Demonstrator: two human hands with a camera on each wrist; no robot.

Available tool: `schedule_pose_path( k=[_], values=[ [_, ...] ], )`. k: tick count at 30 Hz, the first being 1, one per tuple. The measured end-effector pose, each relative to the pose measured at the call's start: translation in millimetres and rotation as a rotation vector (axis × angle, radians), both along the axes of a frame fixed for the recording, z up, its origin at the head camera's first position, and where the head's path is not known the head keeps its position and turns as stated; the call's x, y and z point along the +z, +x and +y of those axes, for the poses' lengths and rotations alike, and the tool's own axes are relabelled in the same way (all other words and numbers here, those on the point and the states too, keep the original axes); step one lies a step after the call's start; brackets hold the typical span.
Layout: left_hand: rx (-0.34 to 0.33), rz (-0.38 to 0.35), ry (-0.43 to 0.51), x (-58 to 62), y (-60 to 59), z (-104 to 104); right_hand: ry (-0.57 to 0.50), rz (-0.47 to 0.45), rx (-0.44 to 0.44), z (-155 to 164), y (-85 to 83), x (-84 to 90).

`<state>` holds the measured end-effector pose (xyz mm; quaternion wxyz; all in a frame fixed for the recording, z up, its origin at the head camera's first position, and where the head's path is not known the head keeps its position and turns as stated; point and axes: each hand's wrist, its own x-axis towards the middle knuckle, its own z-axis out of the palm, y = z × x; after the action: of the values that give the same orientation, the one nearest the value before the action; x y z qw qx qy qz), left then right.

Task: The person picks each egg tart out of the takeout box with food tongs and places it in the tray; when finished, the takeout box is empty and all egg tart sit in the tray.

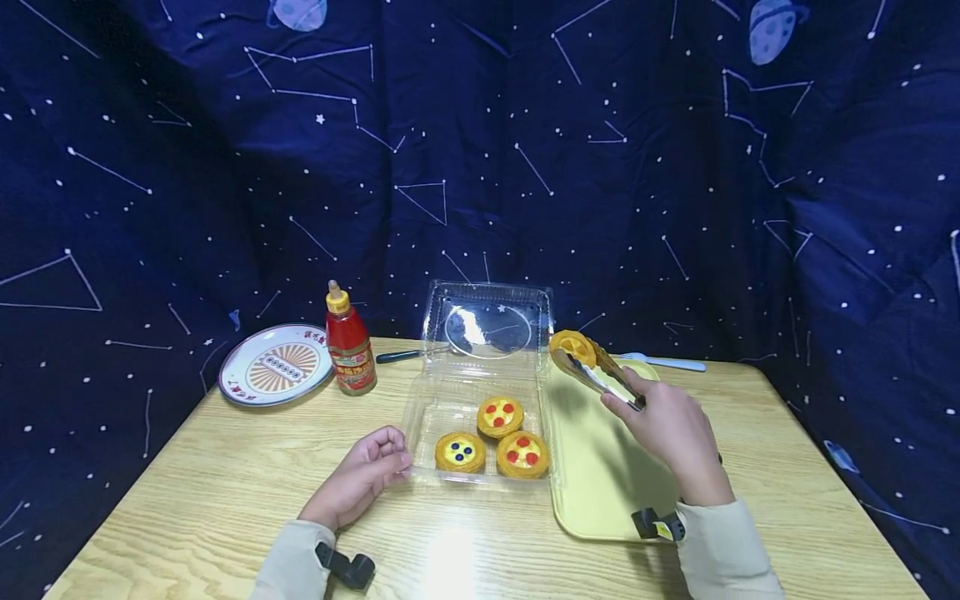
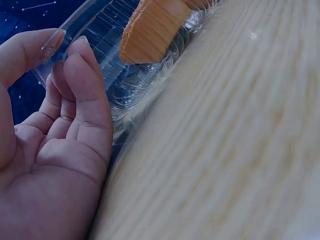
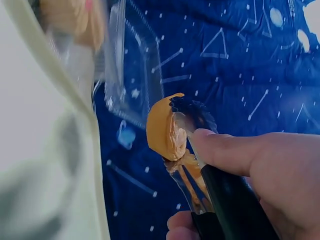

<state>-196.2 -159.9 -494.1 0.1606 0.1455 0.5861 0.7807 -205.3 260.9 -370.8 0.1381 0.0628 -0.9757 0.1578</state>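
Note:
My left hand point(image 1: 363, 471) pinches the left front corner of a clear plastic clamshell box point(image 1: 431, 417), thumb on the rim in the left wrist view. The box's lid point(image 1: 487, 325) stands raised at the back. Inside lie a tart with blue dots point(image 1: 460, 452) and two tarts with red dots, one behind point(image 1: 500, 416) and one in front point(image 1: 522, 455). My right hand point(image 1: 671, 421) grips metal tongs with dark handles point(image 3: 232, 205). Between the tongs' tips an egg tart point(image 1: 572, 347) is held tilted, above the back of the yellow tray; its side shows in the right wrist view.
The yellow tray point(image 1: 611, 492) lies right of the box. Behind it is a pale blue plastic utensil point(image 1: 675, 364). A red sauce bottle point(image 1: 349, 346) stands at the back left beside a patterned plate point(image 1: 247, 354). A dark-handled utensil point(image 1: 397, 356) lies partly behind the box.

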Motion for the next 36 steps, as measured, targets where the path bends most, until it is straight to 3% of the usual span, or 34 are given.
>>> schedule_pose_path(
  k=[11,17,27,36],
  values=[
    [-0.020,0.016,-0.005,0.5,-0.3,1.9,0.036,-0.165,-0.031,20.4,-19.5,-25.9],
    [-0.016,0.019,-0.012,0.0,-1.6,3.8,0.052,-0.270,-0.080,20.3,-21.5,-33.2],
    [-0.018,0.017,-0.011,-0.3,-2.9,4.7,0.030,-0.325,-0.137,18.3,-19.2,-31.9],
    [0.000,0.004,-0.015,0.5,-0.1,1.7,-0.002,-0.260,-0.128,14.5,-12.1,-16.2]
  ],
)
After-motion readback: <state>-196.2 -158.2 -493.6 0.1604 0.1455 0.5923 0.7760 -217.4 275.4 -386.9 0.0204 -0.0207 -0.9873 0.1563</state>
